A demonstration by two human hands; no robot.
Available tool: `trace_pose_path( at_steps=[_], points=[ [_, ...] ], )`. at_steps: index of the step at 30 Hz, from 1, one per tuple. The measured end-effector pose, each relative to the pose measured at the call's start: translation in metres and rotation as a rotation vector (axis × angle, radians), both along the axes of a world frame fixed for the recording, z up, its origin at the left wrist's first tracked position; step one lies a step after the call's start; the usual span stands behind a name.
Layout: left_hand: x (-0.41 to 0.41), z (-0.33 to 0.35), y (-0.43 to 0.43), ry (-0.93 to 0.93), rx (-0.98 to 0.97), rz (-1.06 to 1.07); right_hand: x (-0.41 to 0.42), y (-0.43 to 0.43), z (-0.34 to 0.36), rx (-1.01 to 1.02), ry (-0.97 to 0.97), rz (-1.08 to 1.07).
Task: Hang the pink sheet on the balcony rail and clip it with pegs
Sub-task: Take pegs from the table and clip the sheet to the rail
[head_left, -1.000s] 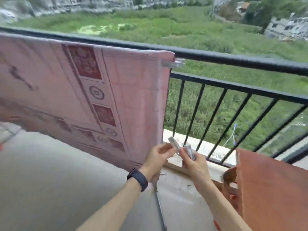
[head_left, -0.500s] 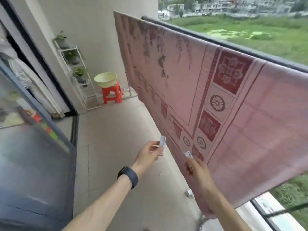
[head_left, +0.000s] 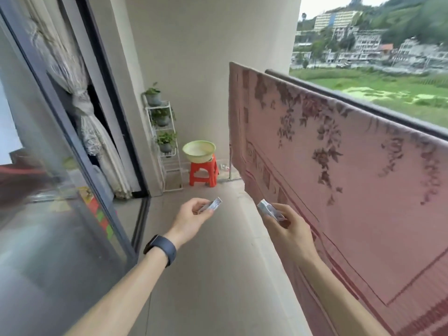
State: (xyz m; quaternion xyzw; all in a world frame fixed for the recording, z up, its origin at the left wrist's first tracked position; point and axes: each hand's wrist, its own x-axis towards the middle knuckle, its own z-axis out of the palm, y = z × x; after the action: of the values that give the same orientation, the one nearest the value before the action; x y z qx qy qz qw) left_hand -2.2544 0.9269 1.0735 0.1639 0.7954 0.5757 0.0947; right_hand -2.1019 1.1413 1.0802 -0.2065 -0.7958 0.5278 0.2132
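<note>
The pink sheet with a dark flower pattern hangs over the dark balcony rail along the right side and reaches down to the floor. My left hand, with a dark watch on the wrist, pinches one silver peg over the floor. My right hand holds a small bunch of silver pegs close in front of the sheet's lower border. The two hands are apart, about a hand's width from each other.
At the far end stands an orange stool with a pale green basin on it, beside a white plant rack with potted plants. A glass sliding door and a curtain run along the left.
My view has swung left from the sheet's right end, with its clipped peg, to the far end of the balcony. My hands, first together, have separated, each keeping its pegs.
</note>
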Motion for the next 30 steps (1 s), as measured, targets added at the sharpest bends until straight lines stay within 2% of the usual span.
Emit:
trace_pose_path(
  at_steps=[10,19,26,30],
  points=[
    [-0.216,0.042,0.051,0.094,-0.011,-0.061,-0.202,0.049,0.033,0.061,0.033,0.032],
    [-0.434,0.080,0.145,0.142,0.008,-0.064,-0.433,0.145,0.066,0.092,0.085,0.075],
    [-0.610,0.112,0.177,0.170,0.008,-0.026,-0.617,0.195,0.104,0.121,0.106,0.145],
    [-0.728,0.107,0.196,0.153,0.029,-0.007,-0.725,0.215,0.104,0.141,0.104,0.131]
  ],
)
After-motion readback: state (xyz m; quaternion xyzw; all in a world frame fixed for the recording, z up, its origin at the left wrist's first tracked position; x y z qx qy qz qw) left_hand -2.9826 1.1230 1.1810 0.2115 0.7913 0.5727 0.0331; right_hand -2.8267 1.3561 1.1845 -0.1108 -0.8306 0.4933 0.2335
